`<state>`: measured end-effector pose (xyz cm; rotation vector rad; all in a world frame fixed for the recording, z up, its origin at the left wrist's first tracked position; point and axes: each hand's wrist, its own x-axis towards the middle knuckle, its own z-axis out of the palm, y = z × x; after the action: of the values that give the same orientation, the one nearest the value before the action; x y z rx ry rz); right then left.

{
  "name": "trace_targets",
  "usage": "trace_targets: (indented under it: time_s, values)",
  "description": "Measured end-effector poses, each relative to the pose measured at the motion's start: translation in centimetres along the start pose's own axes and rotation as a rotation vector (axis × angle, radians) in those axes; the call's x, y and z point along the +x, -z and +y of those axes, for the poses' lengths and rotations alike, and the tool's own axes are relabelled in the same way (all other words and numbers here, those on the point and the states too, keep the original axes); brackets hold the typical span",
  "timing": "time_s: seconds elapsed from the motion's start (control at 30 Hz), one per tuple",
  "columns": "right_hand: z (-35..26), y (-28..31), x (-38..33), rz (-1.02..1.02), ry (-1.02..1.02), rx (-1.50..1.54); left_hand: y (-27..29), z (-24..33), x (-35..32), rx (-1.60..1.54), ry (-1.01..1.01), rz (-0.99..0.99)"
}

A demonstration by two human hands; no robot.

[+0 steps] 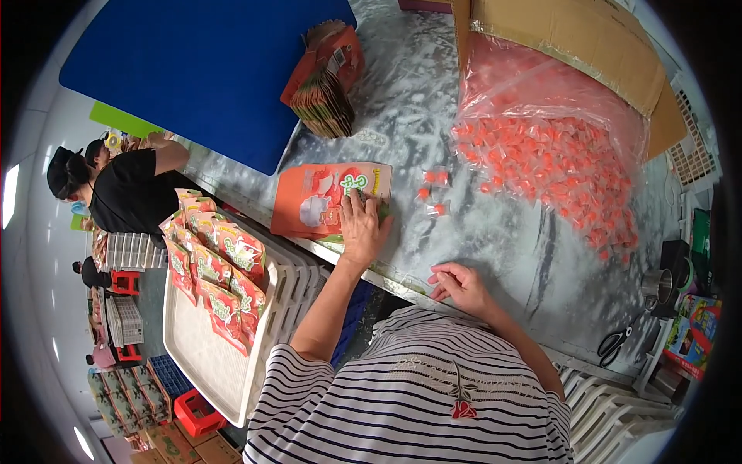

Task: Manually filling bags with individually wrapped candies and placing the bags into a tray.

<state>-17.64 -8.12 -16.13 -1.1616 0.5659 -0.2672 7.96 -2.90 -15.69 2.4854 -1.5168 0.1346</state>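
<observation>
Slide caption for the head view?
Left hand on flat red printed pouches; right hand at near edge of grey marbled tabletop; heaped clear-wrapped red pieces beyond.

Several coral-red printed packaging pouches [321, 193] lay flat and overlapping near the edge of the table [413, 255], the loose stack slightly fanned out at its left end. The top pouch showed green-and-white lettering and a pale cartoon figure; its lower right part was covered.
</observation>
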Motion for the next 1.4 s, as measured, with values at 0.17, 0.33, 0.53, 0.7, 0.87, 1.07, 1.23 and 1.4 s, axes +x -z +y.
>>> trace_targets:
  time_s: [0.17, 0.33, 0.53, 0.7, 0.87, 1.07, 1.23, 1.4]
  values:
    - [0.1, 0.1, 0.0, 0.0, 0.007, 0.008, 1.3, -0.6, 0.2, -0.131, -0.088, -0.016]
    - [0.0, 0.1, 0.0, -0.005, 0.011, 0.014, 2.1, -0.9, 0.5, -0.191, -0.152, -0.033]
    - [-0.3, 0.1, -0.1, -0.006, 0.0, 0.03, 2.8, 1.4, 1.4, -0.13, 0.057, 0.024]
    - [-0.2, 0.2, -0.2, 0.0, -0.02, 0.044, 2.1, 2.0, 0.3, 0.042, 0.064, 0.03]
    - [-0.5, 0.1, -0.1, -0.018, -0.035, 0.046, 1.8, 1.8, -2.3, -0.07, -0.116, 0.037]
    - [-0.4, 0.1, -0.2, -0.017, -0.017, 0.023, 3.1, 0.8, -0.5, -0.057, -0.037, 0.213]
    - [-0.5, 0.1, -0.2, -0.008, -0.027, 0.041, 1.6, 1.6, -1.7, -0.046, -0.088, -0.063]
    - [0.4, -0.3, -0.2, 0.074, -0.019, 0.041, 0.4, 6.4, -6.1, -0.149, -0.249, -0.154]
